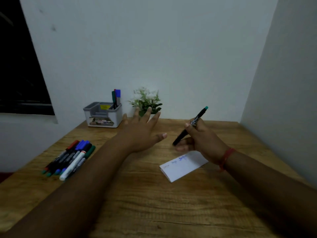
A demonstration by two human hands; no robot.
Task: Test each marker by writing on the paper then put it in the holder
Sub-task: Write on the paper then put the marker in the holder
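Note:
My right hand (pixel 200 140) grips a black marker with a green end (pixel 192 124), held tilted above the table, its lower tip just above the white paper (pixel 185 166). The paper lies flat with a few blue scribbles along its far edge. My left hand (pixel 142 127) hovers over the table with fingers spread, holding nothing, between the holder and the paper. The grey-and-white holder (pixel 103 115) stands at the back left, with a few markers (pixel 116 97) upright in its right compartment. A pile of several markers (pixel 70 158) lies at the left of the table.
A small potted plant (pixel 146 102) stands against the back wall right of the holder, just beyond my left fingertips. The wooden table (pixel 145 194) meets walls at the back and right. A dark window is at the far left.

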